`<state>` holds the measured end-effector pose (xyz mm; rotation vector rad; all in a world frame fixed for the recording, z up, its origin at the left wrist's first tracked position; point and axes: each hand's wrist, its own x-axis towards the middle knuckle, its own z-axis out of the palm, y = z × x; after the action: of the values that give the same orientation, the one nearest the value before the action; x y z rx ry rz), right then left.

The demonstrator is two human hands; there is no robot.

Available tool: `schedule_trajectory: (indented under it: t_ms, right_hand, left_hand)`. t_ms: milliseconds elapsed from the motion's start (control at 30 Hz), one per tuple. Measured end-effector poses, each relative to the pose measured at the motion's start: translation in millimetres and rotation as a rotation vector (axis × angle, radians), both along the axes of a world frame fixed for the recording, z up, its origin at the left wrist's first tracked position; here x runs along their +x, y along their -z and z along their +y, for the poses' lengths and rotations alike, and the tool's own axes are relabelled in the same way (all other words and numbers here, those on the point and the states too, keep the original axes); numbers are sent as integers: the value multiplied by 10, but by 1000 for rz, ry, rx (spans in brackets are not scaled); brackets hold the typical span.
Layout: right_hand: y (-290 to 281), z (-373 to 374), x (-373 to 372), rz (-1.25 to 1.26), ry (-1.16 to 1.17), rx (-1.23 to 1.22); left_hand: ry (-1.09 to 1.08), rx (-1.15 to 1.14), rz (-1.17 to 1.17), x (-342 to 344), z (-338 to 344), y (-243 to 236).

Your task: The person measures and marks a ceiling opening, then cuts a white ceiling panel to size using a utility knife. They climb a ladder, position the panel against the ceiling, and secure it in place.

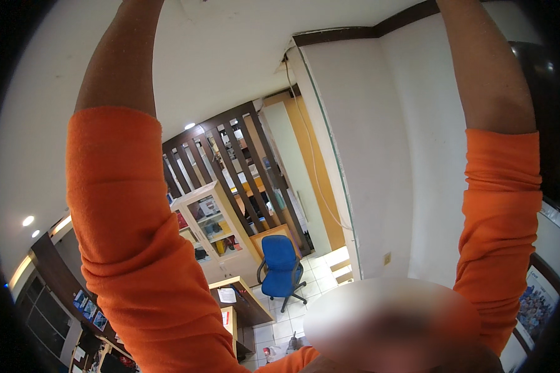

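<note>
glass-front cabinet (pixel 210 225) holding small items, blue chair (pixel 280 264)

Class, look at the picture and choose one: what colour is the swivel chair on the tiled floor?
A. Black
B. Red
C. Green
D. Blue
D: the chair on the tiled floor has a blue seat and back on a dark wheeled base, standing between the two raised orange sleeves.
</note>
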<state>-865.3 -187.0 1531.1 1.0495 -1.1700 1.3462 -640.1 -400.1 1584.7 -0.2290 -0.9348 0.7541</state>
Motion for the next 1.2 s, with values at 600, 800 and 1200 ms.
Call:
schedule_trajectory:
  t_ms: [600, 800, 1200]
  right_hand:
    - [632, -478, -374, -20, -147, 32]
    - [1809, -779, -496, 35, -190, 18]
    - [4224, -839, -675, -687, -529, 182]
  left_hand:
    - [72, -17, 31, -35, 16, -3]
    - [63, 10, 7, 41, 116, 86]
    - [-319, 174, 98, 184, -163, -367]
